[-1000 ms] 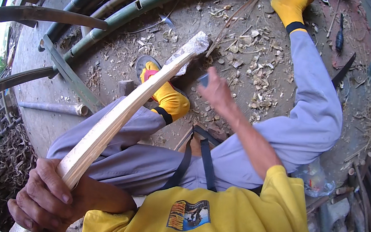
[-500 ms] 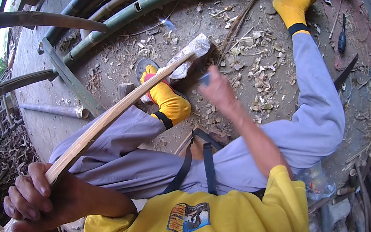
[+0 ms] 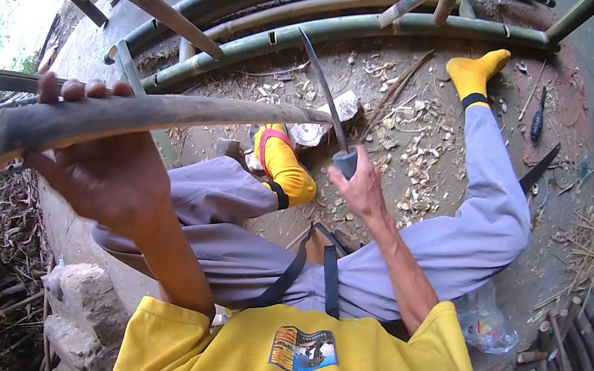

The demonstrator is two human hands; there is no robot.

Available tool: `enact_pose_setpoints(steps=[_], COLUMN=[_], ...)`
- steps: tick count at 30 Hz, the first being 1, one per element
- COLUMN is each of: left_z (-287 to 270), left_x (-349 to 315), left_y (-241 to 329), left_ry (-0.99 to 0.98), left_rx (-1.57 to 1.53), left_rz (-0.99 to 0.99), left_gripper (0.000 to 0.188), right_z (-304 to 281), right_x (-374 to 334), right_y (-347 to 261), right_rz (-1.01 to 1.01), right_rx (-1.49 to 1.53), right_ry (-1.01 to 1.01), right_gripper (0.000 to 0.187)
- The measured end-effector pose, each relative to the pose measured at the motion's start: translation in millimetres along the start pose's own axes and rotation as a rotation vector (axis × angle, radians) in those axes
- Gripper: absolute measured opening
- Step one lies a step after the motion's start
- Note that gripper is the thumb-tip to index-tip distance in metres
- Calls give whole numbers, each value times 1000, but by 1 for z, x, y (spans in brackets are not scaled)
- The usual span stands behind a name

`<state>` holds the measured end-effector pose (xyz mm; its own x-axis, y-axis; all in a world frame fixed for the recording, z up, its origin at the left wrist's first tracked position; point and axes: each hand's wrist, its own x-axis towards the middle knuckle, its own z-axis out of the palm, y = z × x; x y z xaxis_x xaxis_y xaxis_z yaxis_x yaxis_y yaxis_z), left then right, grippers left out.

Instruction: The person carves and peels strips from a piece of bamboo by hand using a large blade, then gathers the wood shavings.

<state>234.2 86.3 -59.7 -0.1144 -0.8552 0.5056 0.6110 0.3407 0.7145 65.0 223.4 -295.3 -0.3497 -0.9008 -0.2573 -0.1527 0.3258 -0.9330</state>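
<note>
My left hand (image 3: 107,180) is raised at the left, its fingers wrapped over a long piece of bamboo (image 3: 174,115) with the dark rounded side showing. That piece slants across to the middle, tapering to an end close to a pale block (image 3: 334,119) on the ground. In my right hand (image 3: 364,189) is the dark handle of a long knife (image 3: 324,85). Its blade points up and left, and passes by the bamboo's far end; I cannot tell whether they touch. My foot in a yellow sock (image 3: 278,157) with a red strap rests beside the block.
Notched green bamboo poles (image 3: 324,31) lie across the far side. Wood chips (image 3: 419,147) litter the ground between my legs. At the right are a saw-like dark blade (image 3: 540,166), a dark-handled tool (image 3: 537,121), a clear plastic bag (image 3: 487,330) and stacked bamboo (image 3: 593,333). Rocks (image 3: 86,299) stand at lower left.
My left hand has lifted the bamboo's near end and turned it from its pale split face to its dark outer side. The knife, blurred before, now shows clearly. The view has shifted.
</note>
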Motion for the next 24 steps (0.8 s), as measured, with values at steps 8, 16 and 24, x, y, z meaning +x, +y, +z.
enact_pose_setpoints(steps=[8,16,24], left_z=[12,25,22], left_x=[-5,-16,-23], left_y=[-16,-24,-11], left_ry=[-239,-162,-237], left_rx=[47,71,106], left_rz=[72,150,13], left_gripper=[32,17,13], right_z=[-21,-23,-40], right_x=[-39,-30,-54], right_y=[-79,-125,-168], right_rz=[-105,-320,-363], right_rx=[7,21,322], right_ry=[-71,-46,25], right_gripper=[45,42,42])
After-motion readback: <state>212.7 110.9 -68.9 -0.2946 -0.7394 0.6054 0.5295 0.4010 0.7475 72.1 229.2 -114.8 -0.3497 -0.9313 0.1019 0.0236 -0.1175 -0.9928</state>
